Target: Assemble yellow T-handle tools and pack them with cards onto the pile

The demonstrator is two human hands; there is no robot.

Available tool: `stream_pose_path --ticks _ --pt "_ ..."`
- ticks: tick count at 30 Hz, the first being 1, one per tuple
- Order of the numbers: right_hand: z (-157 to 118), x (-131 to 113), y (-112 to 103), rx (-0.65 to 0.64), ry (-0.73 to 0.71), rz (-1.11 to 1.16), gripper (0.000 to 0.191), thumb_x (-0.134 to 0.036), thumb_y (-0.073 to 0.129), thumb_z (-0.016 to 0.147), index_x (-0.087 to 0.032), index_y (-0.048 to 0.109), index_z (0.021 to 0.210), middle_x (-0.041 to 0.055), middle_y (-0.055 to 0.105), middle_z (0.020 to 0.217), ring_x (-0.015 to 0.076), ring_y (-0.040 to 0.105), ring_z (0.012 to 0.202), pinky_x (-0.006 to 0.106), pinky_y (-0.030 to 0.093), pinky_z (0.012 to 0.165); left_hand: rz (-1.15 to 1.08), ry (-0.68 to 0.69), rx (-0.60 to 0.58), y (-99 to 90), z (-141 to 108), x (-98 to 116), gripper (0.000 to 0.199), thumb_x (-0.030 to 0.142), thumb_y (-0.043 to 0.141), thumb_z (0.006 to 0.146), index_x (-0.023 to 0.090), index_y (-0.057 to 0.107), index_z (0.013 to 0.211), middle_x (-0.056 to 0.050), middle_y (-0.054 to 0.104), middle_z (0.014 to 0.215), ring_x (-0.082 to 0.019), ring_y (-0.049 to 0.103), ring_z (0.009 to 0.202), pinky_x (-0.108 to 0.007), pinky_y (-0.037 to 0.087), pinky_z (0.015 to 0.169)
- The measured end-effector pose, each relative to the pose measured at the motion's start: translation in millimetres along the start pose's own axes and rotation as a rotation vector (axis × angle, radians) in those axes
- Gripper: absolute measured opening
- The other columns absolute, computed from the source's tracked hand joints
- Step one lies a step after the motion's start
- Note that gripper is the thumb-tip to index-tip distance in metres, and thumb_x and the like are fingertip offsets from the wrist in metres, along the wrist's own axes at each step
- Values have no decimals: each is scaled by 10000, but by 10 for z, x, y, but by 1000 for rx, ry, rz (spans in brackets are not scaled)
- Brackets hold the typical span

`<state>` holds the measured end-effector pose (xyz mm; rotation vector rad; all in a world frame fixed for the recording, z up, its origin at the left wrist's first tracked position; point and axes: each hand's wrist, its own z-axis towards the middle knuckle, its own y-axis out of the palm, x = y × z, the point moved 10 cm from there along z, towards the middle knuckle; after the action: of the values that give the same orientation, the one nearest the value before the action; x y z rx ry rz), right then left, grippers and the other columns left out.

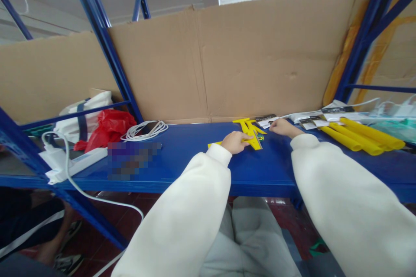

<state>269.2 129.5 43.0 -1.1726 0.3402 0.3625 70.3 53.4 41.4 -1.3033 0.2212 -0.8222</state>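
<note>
My left hand (236, 142) is closed around a yellow scraper (254, 141) with a pale straight blade edge, held just over the blue shelf. Behind it, more yellow T-shaped pieces (244, 122) lie close together, partly overlapped by the held one. My right hand (282, 127) is to the right with its fingers curled together. Its fingertips are beside a black-and-white card package (267, 120); what they pinch, if anything, is too small to make out. A small green ring-like bit (261, 137) shows by the blade.
Several yellow tubes (367, 136) with header cards lie at the right. At the left are a coiled white cable (146, 130), a red plastic bag (110, 127) and a white power strip (78, 164). Cardboard (260, 60) walls the back. Another person's leg (29, 225) shows lower left.
</note>
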Motion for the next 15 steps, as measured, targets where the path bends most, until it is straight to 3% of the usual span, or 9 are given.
stream_pose_path --ticks 4,8,15 --pt "-115 -381 32 -85 -82 355 84 -198 620 686 -173 664 619 35 694 692 175 627 700 272 490 732 11 2 -2 -3 -1 8 363 221 671 855 245 703 1215 -75 713 1199 -227 669 1101 -315 489 984" --pt "-243 -747 180 -174 -242 459 40 -193 653 645 -177 656 608 18 696 751 169 619 770 279 485 788 36 13 10 -10 1 26 346 225 674 853 243 714 1197 -77 723 1175 -227 670 1093 -310 494 968" --pt "-219 -823 329 -201 -316 464 67 -178 663 643 -180 629 586 12 664 710 159 604 719 297 495 784 78 27 33 -28 -1 39 321 242 678 848 259 732 1164 -66 741 1123 -223 679 1054 -310 500 951"
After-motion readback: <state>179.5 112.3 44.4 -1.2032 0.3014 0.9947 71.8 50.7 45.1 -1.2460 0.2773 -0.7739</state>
